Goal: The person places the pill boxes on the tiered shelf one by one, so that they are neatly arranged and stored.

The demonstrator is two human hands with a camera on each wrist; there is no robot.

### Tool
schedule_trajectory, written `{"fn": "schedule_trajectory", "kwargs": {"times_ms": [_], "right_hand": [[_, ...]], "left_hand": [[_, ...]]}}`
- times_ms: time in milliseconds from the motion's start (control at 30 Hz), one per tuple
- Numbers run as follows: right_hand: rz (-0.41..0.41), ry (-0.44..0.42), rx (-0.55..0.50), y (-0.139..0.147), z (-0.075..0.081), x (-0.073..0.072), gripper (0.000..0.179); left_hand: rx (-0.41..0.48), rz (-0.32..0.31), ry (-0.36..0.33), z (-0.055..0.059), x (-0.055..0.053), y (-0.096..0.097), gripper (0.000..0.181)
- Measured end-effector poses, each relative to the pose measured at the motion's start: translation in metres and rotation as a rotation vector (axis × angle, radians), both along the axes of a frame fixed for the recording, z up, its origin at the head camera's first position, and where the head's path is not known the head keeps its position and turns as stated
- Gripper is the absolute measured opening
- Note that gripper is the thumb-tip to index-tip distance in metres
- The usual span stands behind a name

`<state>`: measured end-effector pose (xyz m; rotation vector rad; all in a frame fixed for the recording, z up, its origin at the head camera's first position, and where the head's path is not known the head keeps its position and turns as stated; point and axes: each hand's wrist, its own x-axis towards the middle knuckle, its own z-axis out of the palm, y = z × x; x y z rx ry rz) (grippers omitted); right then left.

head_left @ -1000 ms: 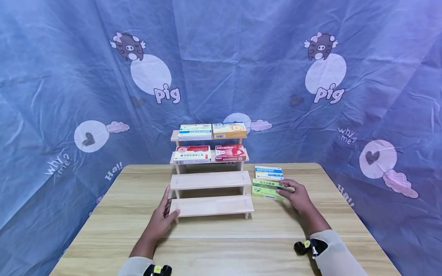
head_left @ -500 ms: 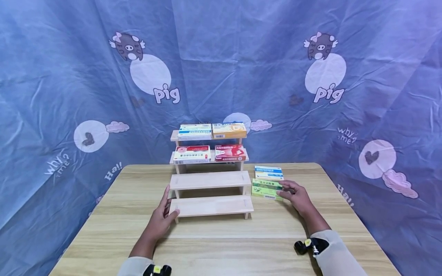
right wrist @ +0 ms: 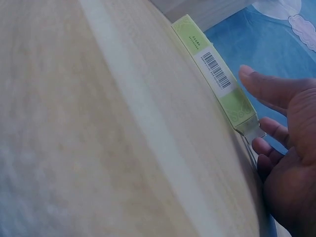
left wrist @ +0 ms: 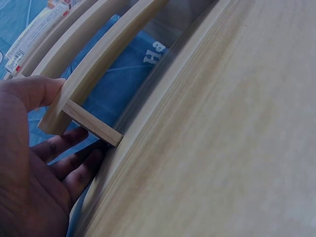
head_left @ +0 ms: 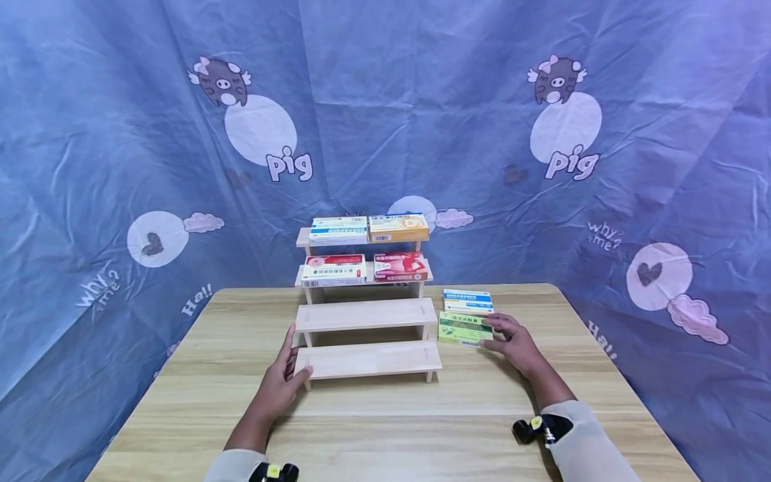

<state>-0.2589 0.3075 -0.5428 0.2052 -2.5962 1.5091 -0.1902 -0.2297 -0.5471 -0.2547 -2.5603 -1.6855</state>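
Observation:
A stepped wooden display rack point(head_left: 369, 359) stands mid-table. My left hand point(head_left: 282, 385) holds the left end of its lowest step; in the left wrist view the thumb lies on top and the fingers point(left wrist: 74, 163) reach below, beside the short leg. To the right of the rack, a green medicine box point(head_left: 460, 329) lies flat on the table. My right hand point(head_left: 515, 345) is at its right end, fingers loosely bent, the thumb point(right wrist: 252, 79) off the barcode side in the right wrist view. Behind the green box lies a blue-and-white medicine box point(head_left: 467, 301).
On the rack's top step sit a white-and-blue box point(head_left: 338, 230) and an orange-and-white box point(head_left: 399, 227). The step below bears a white-and-red box point(head_left: 334, 270) and a red box point(head_left: 400, 266). A blue printed cloth point(head_left: 385, 120) hangs behind the wooden table point(head_left: 373, 442).
My right thumb has slid toward the near corner of the green medicine box. The left hand, the rack and the boxes stay in place.

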Motion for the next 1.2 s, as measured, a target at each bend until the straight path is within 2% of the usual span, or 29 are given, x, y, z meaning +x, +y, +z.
{"fn": "schedule_trajectory", "kwargs": {"times_ms": [267, 500, 767, 1000, 1200], "right_hand": [[0.016, -0.01, -0.026, -0.0012, 0.0005, 0.0019, 0.056], [0.002, -0.008, 0.018, -0.0002, -0.0022, 0.0022, 0.056], [0.008, 0.009, 0.013, 0.0, -0.0017, 0.0017, 0.056], [0.014, -0.036, -0.008, -0.0013, 0.0009, 0.0025, 0.062], [-0.004, -0.084, 0.018, -0.0018, 0.0011, 0.0006, 0.064]], "left_hand": [[-0.005, -0.001, 0.009, -0.0011, -0.0002, -0.0001, 0.095], [0.004, -0.007, 0.017, -0.0027, -0.0016, -0.0002, 0.095], [0.013, -0.006, 0.02, -0.004, -0.002, -0.0001, 0.095], [0.008, -0.008, 0.008, -0.0019, -0.0021, 0.0008, 0.096], [0.011, -0.007, 0.008, -0.0013, -0.0014, 0.0008, 0.095]]}}
